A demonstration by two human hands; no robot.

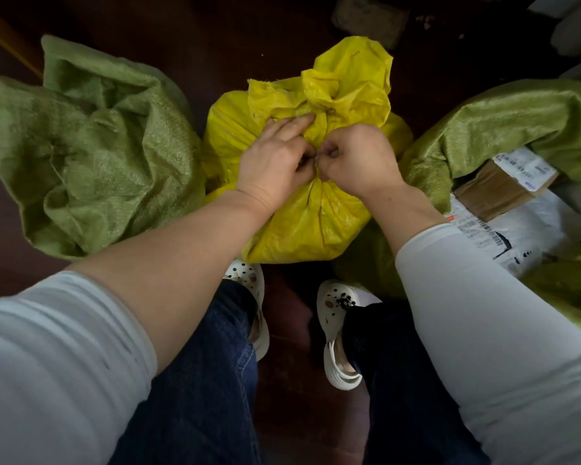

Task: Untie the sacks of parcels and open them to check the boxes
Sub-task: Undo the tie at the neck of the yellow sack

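The left hand [275, 159] and the right hand [359, 159] meet at the gathered neck of a yellow sack [316, 216]. The right hand is curled into a near fist, thumb and forefinger pinched on the bunched yellow fabric at the tie. The left hand is half open: its thumb and a bent finger press at the same knot, touching the right hand, while the other fingers [296, 124] lie extended flat on the sack beyond. What binds the neck is hidden between the hands. Past the hands, the loose mouth of the yellow sack stands up crumpled. Left of the left hand sits a green woven sack [91, 162], crumpled, touching the yellow one. Right of the right hand lies a second green sack [517, 119], its mouth open on a brown cardboard box [493, 189] and a white parcel bag [517, 229] with printed labels. All rest on a dark floor [215, 38]. Nearer the person, below the hands, are white sleeves, blue jeans and white clogs [339, 330].
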